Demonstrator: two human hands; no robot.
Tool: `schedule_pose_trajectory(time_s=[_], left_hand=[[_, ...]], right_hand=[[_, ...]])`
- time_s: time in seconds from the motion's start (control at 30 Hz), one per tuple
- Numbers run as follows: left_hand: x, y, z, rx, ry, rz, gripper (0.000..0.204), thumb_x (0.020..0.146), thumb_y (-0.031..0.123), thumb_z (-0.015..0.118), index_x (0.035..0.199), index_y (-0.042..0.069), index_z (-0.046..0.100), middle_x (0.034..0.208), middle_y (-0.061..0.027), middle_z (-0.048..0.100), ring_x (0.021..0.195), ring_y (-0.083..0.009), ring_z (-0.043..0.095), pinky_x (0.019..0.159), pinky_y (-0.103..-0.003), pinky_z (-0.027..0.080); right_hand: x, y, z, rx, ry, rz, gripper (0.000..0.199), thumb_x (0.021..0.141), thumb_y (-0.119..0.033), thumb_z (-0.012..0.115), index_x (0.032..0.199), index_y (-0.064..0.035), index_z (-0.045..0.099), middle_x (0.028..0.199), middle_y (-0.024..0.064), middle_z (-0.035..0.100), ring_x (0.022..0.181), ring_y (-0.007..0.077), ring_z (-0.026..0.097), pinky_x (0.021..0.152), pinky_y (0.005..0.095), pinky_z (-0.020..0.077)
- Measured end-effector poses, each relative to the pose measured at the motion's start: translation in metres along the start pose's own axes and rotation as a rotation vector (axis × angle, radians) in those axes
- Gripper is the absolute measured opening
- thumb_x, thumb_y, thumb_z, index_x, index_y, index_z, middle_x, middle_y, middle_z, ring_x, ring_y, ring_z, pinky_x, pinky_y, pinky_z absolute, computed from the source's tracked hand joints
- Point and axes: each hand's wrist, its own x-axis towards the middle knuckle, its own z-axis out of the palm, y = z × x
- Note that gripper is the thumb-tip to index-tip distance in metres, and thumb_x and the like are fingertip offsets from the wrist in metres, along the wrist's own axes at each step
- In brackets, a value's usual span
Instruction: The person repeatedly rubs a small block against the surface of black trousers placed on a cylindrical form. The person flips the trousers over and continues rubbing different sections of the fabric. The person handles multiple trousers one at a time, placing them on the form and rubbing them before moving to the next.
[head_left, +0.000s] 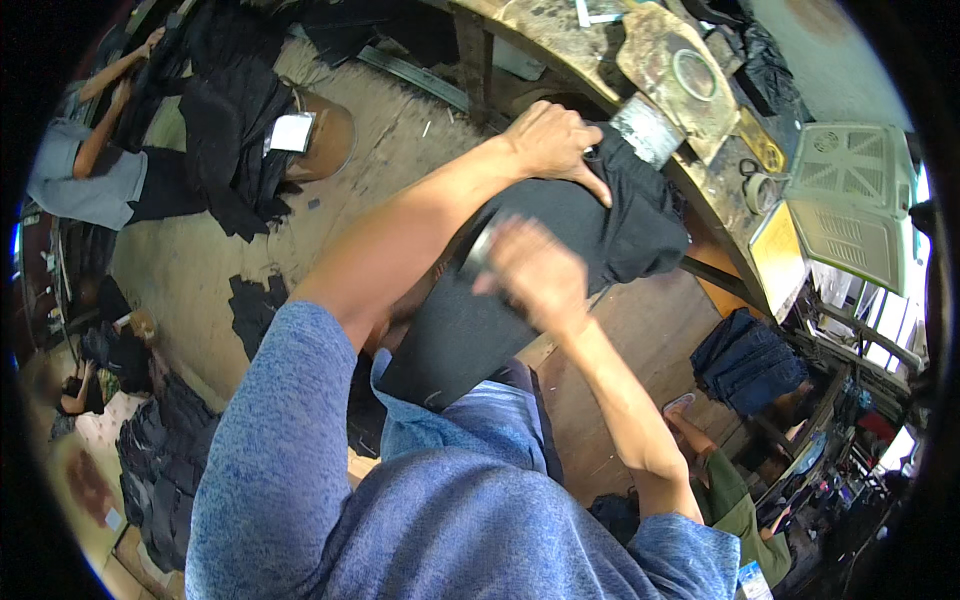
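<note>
No lettering, number or sign can be read. The white sheet (292, 132) on the brown round stool (331, 137) shows no legible print, and the blue-and-white packet (754, 580) at the lower right is too small to make out.

Garment (445, 345) across the lap (495, 412), table (545, 32) beyond, clothes stack (748, 365) rightward.
</note>
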Motion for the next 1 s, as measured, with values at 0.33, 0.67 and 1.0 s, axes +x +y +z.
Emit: schedule_pose_trajectory(time_s=[0.33, 0.67, 1.0], left_hand=[[-0.003, 0.001, 0.002, -0.055, 0.028, -0.030, 0.095, 0.061, 0.097, 0.076, 0.073, 0.003, 0.070, 0.058, -0.0155, 0.066, 0.060, -0.0397, 0.073, 0.056, -0.047, 0.059], [-0.002, -0.001, 0.008, 0.002, -0.005, -0.073, 0.102, 0.060, 0.102, 0.072, 0.081, 0.002, 0.078, 0.071, -0.0208, 0.074, 0.073, -0.0407, 0.078, 0.066, -0.050, 0.063], [-0.002, 0.004, 0.000, 0.038, 0.062, -0.077, 0.091, 0.060, 0.093, 0.082, 0.077, 0.004, 0.075, 0.063, -0.0206, 0.069, 0.068, -0.0435, 0.075, 0.064, -0.051, 0.062]], right_hand=[[-0.070, -0.146, 0.028, 0.700, -0.559, 0.366, 0.059, 0.084, -0.048, 0.087, 0.128, -0.0108, 0.079, 0.127, 0.0089, 0.081, 0.119, 0.0248, 0.078, 0.107, 0.0420, 0.0623], [-0.094, -0.092, 0.034, 0.164, -0.185, 0.425, 0.063, 0.074, -0.027, 0.098, 0.131, -0.0092, 0.078, 0.132, 0.0102, 0.079, 0.125, 0.0271, 0.076, 0.113, 0.0441, 0.0590], [-0.017, 0.018, -0.025, 0.067, 0.048, 0.538, 0.052, 0.086, -0.033, 0.090, 0.130, -0.0081, 0.077, 0.131, 0.0124, 0.079, 0.123, 0.0315, 0.076, 0.109, 0.0475, 0.0607]])
